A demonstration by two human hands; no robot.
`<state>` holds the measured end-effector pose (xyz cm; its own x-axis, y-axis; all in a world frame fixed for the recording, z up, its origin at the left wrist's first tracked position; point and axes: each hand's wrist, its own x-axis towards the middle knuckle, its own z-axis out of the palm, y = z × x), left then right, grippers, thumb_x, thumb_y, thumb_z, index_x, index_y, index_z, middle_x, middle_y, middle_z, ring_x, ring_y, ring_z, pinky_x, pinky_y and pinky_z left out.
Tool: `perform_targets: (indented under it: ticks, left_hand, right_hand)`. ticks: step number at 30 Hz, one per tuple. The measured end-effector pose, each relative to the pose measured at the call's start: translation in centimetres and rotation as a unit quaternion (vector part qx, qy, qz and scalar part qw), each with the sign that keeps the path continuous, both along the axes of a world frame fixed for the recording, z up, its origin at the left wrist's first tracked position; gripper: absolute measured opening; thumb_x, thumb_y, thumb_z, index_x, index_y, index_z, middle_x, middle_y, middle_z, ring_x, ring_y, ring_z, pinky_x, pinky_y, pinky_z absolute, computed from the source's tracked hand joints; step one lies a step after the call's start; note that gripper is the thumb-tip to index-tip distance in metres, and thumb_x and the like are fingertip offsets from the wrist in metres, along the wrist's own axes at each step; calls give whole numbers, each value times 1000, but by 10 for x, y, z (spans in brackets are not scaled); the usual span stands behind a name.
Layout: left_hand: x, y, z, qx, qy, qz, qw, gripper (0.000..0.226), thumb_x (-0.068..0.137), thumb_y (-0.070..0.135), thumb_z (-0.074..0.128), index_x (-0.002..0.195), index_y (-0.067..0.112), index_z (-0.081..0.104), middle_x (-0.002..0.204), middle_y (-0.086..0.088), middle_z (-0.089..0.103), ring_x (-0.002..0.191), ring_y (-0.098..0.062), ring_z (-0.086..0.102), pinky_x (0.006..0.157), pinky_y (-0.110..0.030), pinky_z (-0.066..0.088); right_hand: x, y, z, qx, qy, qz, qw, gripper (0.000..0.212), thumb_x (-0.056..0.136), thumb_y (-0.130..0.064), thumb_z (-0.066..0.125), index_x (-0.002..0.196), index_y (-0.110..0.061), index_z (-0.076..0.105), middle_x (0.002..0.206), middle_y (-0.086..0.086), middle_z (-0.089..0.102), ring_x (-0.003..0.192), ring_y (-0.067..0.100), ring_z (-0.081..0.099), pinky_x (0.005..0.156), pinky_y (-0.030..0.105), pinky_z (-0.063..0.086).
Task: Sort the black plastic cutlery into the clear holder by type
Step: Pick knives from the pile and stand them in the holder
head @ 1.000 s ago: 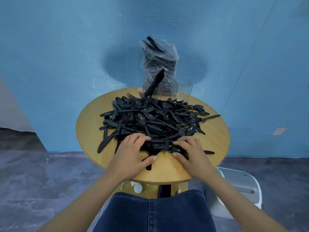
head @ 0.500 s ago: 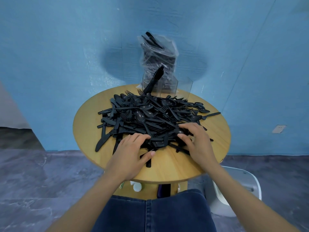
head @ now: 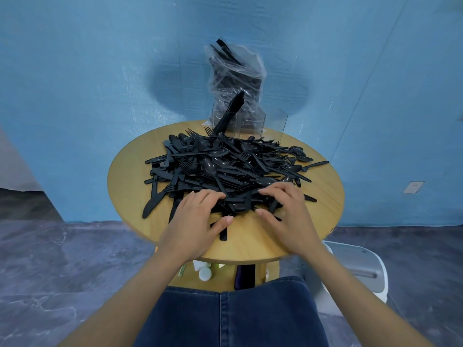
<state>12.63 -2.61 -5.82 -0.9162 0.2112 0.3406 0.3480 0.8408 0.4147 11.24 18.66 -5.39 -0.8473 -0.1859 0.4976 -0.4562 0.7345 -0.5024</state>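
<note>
Resting flat, fingers spread, both hands' grip (head: 244,212) presses the cutlery pile's (head: 225,166) near edge.

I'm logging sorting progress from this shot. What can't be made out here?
- Head view: what the left hand and right hand touch in the cutlery pile; their fingers cover it.
- Contents of the plastic bag: blurred by crinkled film.
- Clear holder: its base is hidden behind the pile.
</note>
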Motion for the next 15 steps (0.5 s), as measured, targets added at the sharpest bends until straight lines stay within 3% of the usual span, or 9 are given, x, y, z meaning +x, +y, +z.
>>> perform_targets:
  ticks: [5,10,15]
  left_hand:
    - [0,1,0,-8,9,-9,1000,57,87,55,51,137,32,38,136,14,38,127,-7,30,108,-23,18]
    - [2,3,2,-23,24,-15,999,56,87,50,56,137,30,39,136,11,38,126,-10,31,108,-25,19]
    - [-2,19,14,-45,35,-31,998,58,88,46,57,139,29,36,135,11,38,125,-10,33,106,-26,24]
  right_hand:
    - [11,9,-6,15,-28,-71,997,26,81,-22,72,104,-17,62,104,-7,46,99,8,36,80,13,28]
    - [9,7,0,53,-83,-51,994,16,88,-19,63,104,-16,63,94,-9,51,92,11,51,78,20,38]
    - [5,7,15,43,-68,-37,996,12,89,-17,62,99,-15,67,92,-8,55,92,11,50,82,23,40]
